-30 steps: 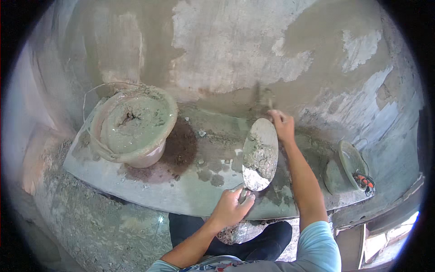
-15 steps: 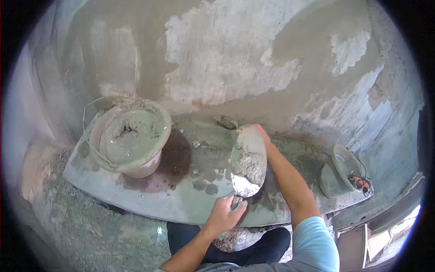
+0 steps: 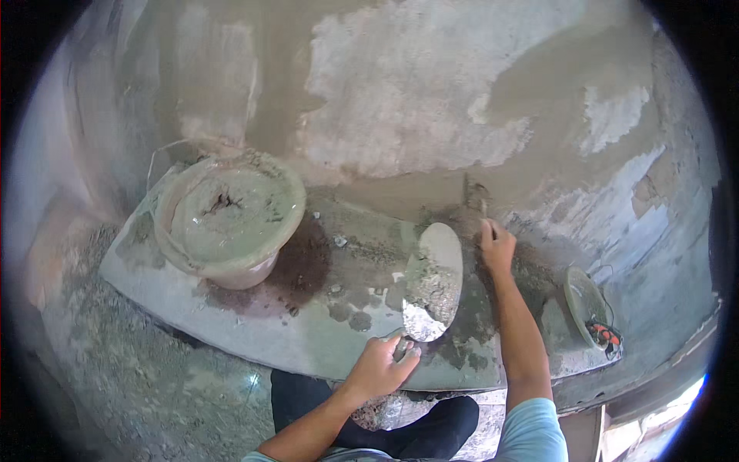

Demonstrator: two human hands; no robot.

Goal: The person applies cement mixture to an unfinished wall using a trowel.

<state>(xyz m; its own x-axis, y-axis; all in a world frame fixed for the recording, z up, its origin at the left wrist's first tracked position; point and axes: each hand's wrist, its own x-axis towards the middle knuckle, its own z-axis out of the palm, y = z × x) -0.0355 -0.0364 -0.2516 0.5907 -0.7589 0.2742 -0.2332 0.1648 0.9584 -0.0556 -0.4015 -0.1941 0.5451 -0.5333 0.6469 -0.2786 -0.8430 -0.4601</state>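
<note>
My left hand (image 3: 381, 365) grips the short handle of a long, round-ended trowel (image 3: 422, 320), held over the ledge. Wet grey mortar covers much of its blade, while the end nearest my hand is bare, shiny metal. Farther out and to the right, my right hand (image 3: 497, 245) is closed round the thin handle of a small trowel (image 3: 466, 190). The small blade shows nearly edge-on at the foot of the wall, by the fresh mortar. Whether it touches the wall I cannot tell.
A large bucket (image 3: 286, 245) full of wet mortar stands left on the pale ledge (image 3: 185, 314). At the right end a smaller bucket (image 3: 576, 304) lies tilted, with an orange and black object (image 3: 604, 334) at its rim. The wall (image 3: 400, 92) behind is partly plastered.
My right hand has moved rightward from behind the round-ended trowel, carrying the small trowel to the wall base. My left hand keeps its grip. The view has shifted slightly.
</note>
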